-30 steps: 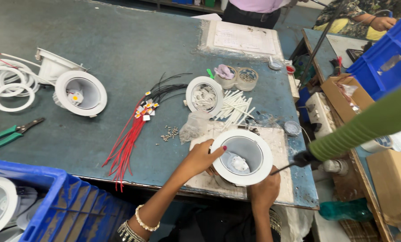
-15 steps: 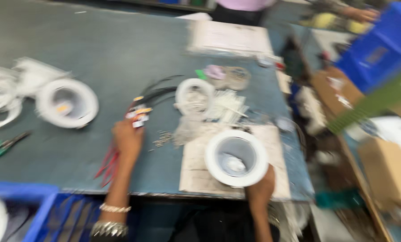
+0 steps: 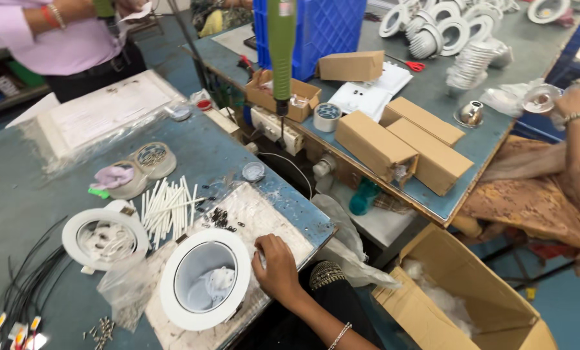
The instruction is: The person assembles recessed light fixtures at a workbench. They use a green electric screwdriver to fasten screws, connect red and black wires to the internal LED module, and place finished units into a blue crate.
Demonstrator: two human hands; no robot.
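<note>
A white round lamp housing [image 3: 204, 279] lies open side up on a worn white sheet [image 3: 264, 217] at the near edge of the blue-grey bench [image 3: 43, 194]. My right hand [image 3: 277, 266] grips the housing's right rim with curled fingers. My left hand is out of view. A second white housing [image 3: 105, 236] sits just to the left. A bundle of white tubes [image 3: 166, 207] and small black screws [image 3: 220, 219] lie behind the held housing.
A green powered screwdriver [image 3: 281, 45] hangs above the bench's far edge. Black wires [image 3: 24, 291] trail at the left. Cardboard boxes [image 3: 400, 142] crowd the neighbouring table, and an open carton [image 3: 458, 298] stands on the floor. Two other people work nearby, one's hand [image 3: 578, 104] at the right.
The view has swung to the right. My left hand, which reached toward the wires half a second ago, is gone from sight. My right hand stays at the housing's rim.
</note>
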